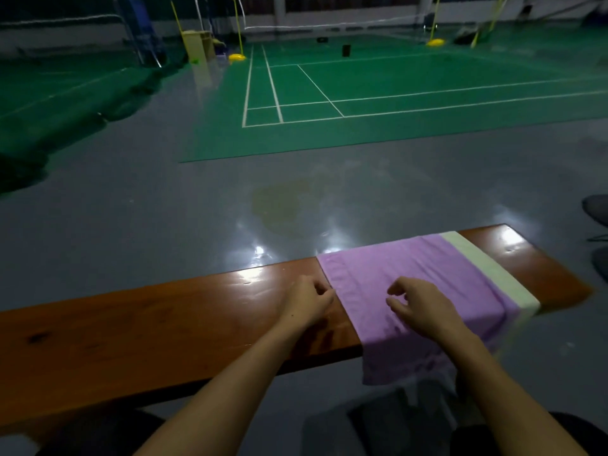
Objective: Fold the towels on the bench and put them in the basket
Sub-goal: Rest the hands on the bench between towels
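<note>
While purple towel (414, 291) lies spread across wooden bench (148, 327), near edge hanging over front, left hand (307, 301) pinches towel's left hem; right hand (421, 307) hovers above cloth, fingers loosely curled, holding nothing.

The towel (411, 284) is this soft lilac purple with a pale cream band along one end. The surface (148, 324) under it is glossy reddish-brown wood. The floor (131, 209) is shiny grey, and the court (394, 103) is green with white lines and yellow post bases (237, 57).
</note>
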A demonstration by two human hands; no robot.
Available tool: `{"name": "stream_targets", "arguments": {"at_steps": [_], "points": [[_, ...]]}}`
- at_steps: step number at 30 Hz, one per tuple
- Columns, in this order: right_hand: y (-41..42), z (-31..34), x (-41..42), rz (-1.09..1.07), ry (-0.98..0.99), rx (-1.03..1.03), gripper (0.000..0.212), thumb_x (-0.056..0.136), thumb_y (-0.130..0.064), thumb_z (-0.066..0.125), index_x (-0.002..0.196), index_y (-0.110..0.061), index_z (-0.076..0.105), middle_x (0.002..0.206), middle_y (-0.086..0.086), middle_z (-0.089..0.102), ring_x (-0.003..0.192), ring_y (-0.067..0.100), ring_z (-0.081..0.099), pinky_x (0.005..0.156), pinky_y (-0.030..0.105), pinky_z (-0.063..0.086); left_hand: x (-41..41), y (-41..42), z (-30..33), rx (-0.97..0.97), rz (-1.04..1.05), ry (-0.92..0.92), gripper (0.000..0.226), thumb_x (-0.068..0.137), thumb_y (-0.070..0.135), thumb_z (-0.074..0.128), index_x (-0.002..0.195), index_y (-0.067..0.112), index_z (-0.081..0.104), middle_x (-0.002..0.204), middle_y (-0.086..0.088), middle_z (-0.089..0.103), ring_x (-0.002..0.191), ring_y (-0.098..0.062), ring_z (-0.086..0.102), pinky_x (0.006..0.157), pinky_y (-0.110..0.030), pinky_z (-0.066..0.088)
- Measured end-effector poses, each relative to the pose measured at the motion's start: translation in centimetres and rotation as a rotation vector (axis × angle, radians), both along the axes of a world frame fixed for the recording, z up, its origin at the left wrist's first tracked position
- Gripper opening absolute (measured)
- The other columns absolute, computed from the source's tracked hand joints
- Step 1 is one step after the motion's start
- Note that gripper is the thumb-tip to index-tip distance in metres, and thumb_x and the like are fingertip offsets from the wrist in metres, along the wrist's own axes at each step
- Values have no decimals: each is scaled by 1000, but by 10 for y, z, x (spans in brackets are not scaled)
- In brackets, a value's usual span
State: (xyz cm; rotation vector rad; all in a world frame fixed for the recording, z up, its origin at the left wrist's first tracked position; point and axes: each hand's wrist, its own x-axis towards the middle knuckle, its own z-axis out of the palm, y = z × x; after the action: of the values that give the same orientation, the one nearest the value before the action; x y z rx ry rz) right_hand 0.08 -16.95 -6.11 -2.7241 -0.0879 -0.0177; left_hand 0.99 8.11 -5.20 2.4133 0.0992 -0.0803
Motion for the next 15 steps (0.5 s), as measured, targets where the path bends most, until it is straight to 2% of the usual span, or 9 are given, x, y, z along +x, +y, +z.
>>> {"name": "stream_targets", "arguments": {"at_steps": [2,5,9,11,15], "points": [[-14,-13,6,5,59,-2,27,92,-38,72,115,-24,71,111,3,69,102,26,65,84,36,50,8,-18,-16,77,52,55,34,90,50,66,80,20,76,80,4,75,76,-15,68,69,-33,55],[-24,-24,13,29,89,44,33,90,-40,74,119,-24,70,113,4,67,104,25,65,89,37,51,16,-41,-36,211,154,35,44,82,67,66,79,22,71,86,4,73,86,-25,69,72,-35,54],[-35,-33,21,33,108,94,37,89,-39,76,123,-25,68,119,5,65,106,25,64,93,39,51,22,-59,-48,242,135,-11,38,90,60,66,86,22,68,95,1,71,92,-27,68,79,-39,57],[-41,-37,25,-15,89,92,38,89,-39,75,124,-26,67,122,7,64,110,28,63,98,42,50,23,-58,-46,175,118,-2,36,96,55,63,84,21,65,94,1,70,89,-26,67,78,-38,56],[-59,-38,30,-263,-33,-72,45,95,-35,69,138,-27,57,140,15,54,128,39,48,108,48,40,17,-46,-39,-224,126,-101,28,102,41,61,90,17,55,87,-1,64,77,-20,60,69,-39,50]]}}
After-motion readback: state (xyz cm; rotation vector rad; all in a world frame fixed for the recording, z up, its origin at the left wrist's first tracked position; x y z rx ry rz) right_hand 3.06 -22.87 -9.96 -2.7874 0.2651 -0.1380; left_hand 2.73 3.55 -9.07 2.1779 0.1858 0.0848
